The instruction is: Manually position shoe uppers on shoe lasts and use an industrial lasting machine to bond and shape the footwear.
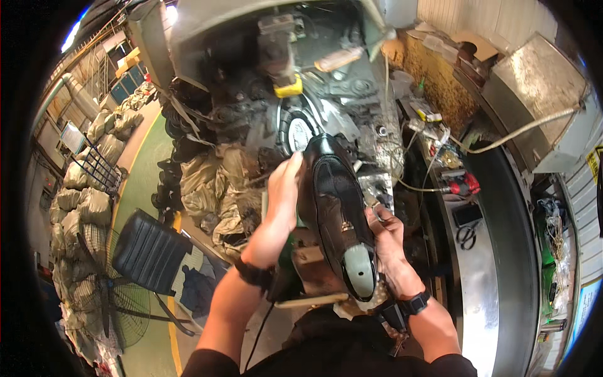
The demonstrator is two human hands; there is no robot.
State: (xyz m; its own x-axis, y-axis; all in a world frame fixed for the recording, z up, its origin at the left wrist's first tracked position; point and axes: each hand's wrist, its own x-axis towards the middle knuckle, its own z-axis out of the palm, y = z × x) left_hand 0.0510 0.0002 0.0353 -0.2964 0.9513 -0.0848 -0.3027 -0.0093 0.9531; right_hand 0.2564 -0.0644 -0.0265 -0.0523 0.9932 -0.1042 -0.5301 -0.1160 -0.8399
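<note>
A black leather shoe lies between my hands, its toe pointing away from me toward the machine. From its opening at the near end shows a grey-green shoe last with a small dark hole. My left hand presses along the shoe's left side, fingers stretched forward and close together. On the opposite side, near the opening, my right hand is closed with bent fingers against the shoe. The shoe's underside and parts of both hands' grip are hidden.
Ahead stands a grimy machine with a yellow-marked part and a bright ring. Rumpled sacks lie left, beside a black chair and a fan. On the right, scissors and a red tool lie near a dark conveyor belt.
</note>
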